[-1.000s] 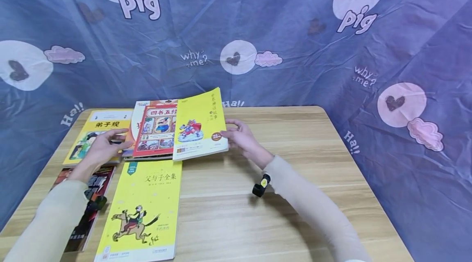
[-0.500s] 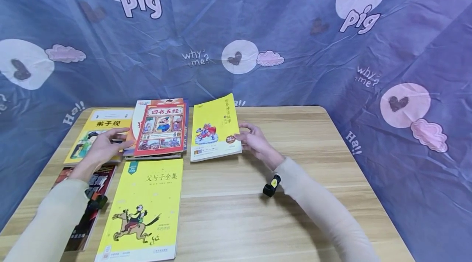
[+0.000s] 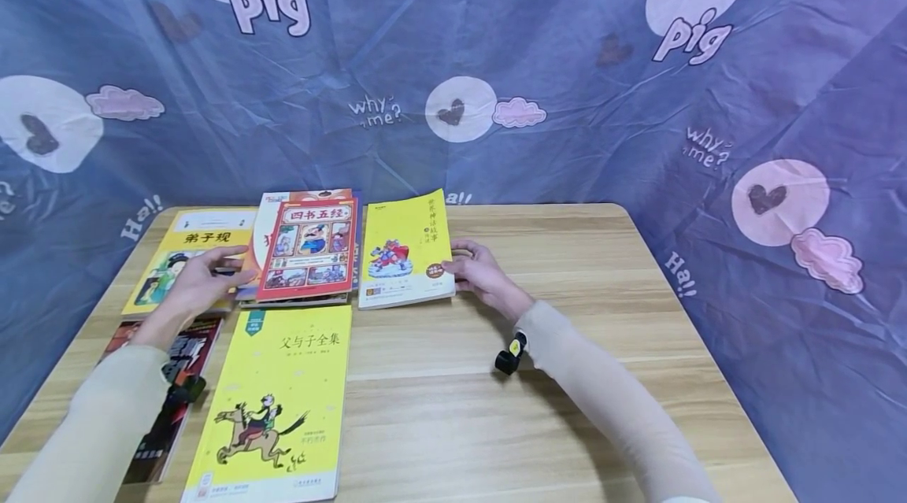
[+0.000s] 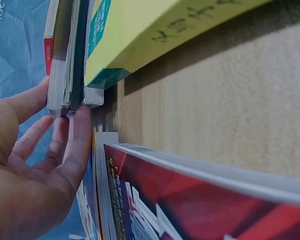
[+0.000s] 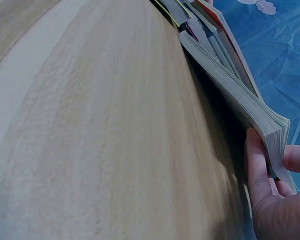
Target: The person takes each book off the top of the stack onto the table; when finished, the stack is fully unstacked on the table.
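Observation:
My right hand (image 3: 485, 275) pinches the right edge of a yellow storybook (image 3: 404, 251), thumb above and fingers beneath. In the right wrist view this book (image 5: 230, 82) slants, its gripped end raised off the table. Just left of it lies a stack of books topped by a red book (image 3: 309, 247). My left hand (image 3: 201, 280) rests with its fingertips against the left edge of that stack, which the left wrist view shows as several page blocks (image 4: 67, 60). What its thumb tip touches is partly hidden.
A yellow book with a horse rider (image 3: 272, 408) lies in front of the stack. Under the left arm are a yellow-and-white book (image 3: 166, 267) and a dark red book (image 3: 191, 345). Bare wooden table (image 3: 567, 267) extends to the right; a blue printed cloth (image 3: 567, 157) hangs behind.
The right hand has carried the yellow storybook rightward off the stack, then slightly back left and lower. The red book beneath is now uncovered. The left hand stays in place.

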Action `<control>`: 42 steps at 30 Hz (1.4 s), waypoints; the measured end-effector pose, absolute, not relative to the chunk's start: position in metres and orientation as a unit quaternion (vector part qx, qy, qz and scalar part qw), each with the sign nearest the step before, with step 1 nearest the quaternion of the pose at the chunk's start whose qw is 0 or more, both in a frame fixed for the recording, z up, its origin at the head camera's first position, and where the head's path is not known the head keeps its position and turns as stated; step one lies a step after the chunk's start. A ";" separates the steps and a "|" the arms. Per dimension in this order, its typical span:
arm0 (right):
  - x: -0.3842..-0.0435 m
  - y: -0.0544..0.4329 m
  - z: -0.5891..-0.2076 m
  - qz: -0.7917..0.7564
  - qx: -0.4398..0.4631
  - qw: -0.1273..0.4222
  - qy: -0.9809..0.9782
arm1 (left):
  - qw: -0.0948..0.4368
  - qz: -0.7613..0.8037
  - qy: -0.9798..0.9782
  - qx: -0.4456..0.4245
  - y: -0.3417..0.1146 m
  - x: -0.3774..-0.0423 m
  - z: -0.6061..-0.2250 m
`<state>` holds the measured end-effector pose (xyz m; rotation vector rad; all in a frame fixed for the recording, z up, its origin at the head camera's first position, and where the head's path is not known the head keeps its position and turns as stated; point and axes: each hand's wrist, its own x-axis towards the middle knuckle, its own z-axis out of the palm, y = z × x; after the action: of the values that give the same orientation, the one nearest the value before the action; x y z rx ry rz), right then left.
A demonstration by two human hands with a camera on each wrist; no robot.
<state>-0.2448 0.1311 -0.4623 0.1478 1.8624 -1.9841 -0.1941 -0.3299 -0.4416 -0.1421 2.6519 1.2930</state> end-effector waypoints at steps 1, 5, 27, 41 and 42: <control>-0.245 0.131 -0.463 -0.711 0.055 0.207 0.670 | 0.094 0.436 0.894 -0.048 -0.330 -0.194 -0.441; -0.246 0.130 -0.464 -0.701 0.058 0.209 0.679 | 0.093 0.437 0.894 -0.047 -0.329 -0.195 -0.441; -0.249 0.105 -0.435 -0.615 0.015 0.127 0.778 | 0.107 0.424 0.897 -0.065 -0.330 -0.193 -0.439; -0.247 0.027 -0.445 -0.680 -0.012 0.209 0.703 | 0.102 0.436 0.892 -0.057 -0.330 -0.194 -0.442; -0.247 0.023 -0.445 -0.685 -0.011 0.211 0.698 | 0.102 0.437 0.892 -0.057 -0.330 -0.194 -0.442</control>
<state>-0.2465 0.0227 -0.4447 -0.0299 1.9386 -1.9021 -0.1937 -0.3300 -0.4417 -0.1683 2.6331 1.2910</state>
